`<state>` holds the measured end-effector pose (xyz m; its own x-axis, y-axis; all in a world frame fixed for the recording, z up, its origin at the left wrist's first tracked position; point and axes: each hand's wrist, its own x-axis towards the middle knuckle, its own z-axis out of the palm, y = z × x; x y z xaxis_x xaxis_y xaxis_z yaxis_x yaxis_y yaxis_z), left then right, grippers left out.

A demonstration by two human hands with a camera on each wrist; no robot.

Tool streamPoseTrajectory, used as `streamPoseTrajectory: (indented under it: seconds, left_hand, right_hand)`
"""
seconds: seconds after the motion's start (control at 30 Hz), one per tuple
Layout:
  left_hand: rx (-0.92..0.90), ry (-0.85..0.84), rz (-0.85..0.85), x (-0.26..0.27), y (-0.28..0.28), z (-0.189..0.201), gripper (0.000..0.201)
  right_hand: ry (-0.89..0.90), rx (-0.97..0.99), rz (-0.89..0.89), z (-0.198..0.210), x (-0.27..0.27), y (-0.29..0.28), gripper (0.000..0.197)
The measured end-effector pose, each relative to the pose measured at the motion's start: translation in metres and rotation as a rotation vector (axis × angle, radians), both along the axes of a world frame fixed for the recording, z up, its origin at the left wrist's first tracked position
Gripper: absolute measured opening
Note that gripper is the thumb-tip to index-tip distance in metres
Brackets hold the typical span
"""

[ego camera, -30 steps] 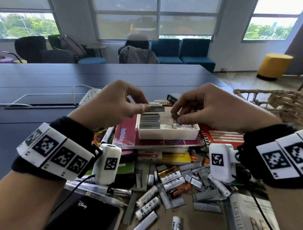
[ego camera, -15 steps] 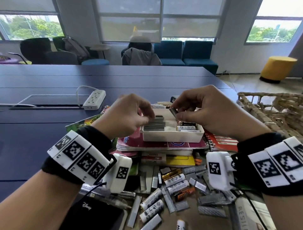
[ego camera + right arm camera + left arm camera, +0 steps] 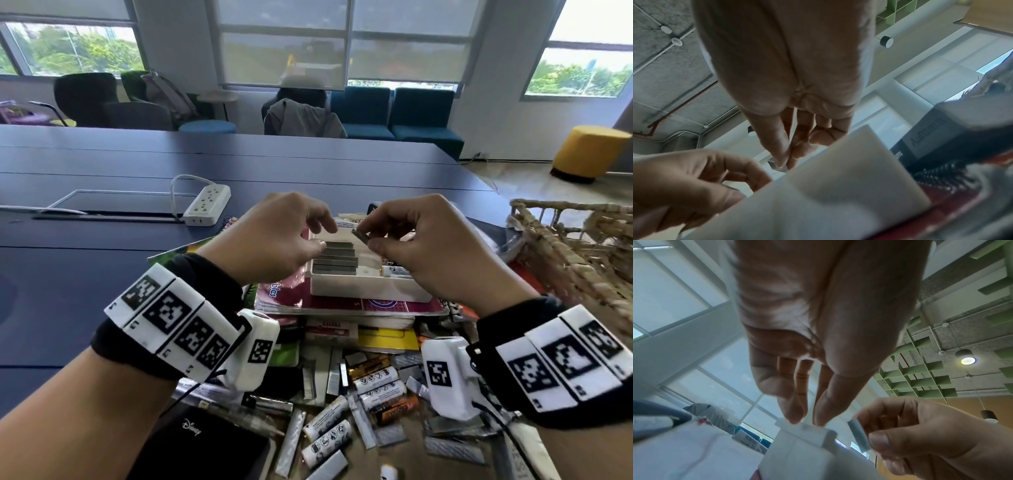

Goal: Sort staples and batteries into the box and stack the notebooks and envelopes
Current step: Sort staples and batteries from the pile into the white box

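Note:
A white box (image 3: 363, 291) sits on a magenta notebook (image 3: 284, 294). Several grey staple strips (image 3: 337, 257) lie stacked in its left half, and a battery (image 3: 394, 271) lies in its right half. My right hand (image 3: 368, 236) pinches one staple strip (image 3: 360, 235) just above the box; the left wrist view shows this strip (image 3: 858, 434) between thumb and forefinger. My left hand (image 3: 323, 236) hovers at the box's left side. Its thumb tip touches the end of the stacked strips, and its fingers are loosely curled with nothing held. More notebooks and envelopes (image 3: 387, 339) are piled under the box.
Loose batteries (image 3: 376, 387) and staple strips (image 3: 291, 442) litter the near table. A black Disney notebook (image 3: 205, 442) lies at the near left. A wicker basket (image 3: 582, 246) stands to the right and a white power strip (image 3: 205, 205) at the far left.
The left hand came down from above the box to the stack, and the strip it held is no longer in its fingers. The right hand lifted its strip slightly above the box.

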<state>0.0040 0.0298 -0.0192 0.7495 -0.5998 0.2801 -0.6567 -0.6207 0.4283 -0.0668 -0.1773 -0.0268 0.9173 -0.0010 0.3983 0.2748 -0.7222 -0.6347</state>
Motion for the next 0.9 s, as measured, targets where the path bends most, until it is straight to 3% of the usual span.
streamPoseTrajectory:
  seconds: [0.23,0.67,0.8,0.9]
  left_hand:
    - [0.070,0.028,-0.017,0.001,0.002,0.004,0.022]
    - [0.132,0.022,-0.050,-0.002,-0.002,0.005,0.019]
    - [0.092,0.033,-0.097,-0.009,-0.004,0.010,0.012]
    - [0.058,0.074,-0.178,-0.017,-0.006,0.015,0.008]
  right_hand:
    - [-0.013,-0.123,-0.081,-0.005,0.003,0.002,0.015]
    - [-0.008,-0.117,-0.165,-0.001,-0.001,-0.001,0.014]
    - [0.005,-0.114,-0.143,0.007,-0.005,-0.006,0.013]
    - [0.120,-0.173,-0.058,0.018,-0.015,-0.005,0.006]
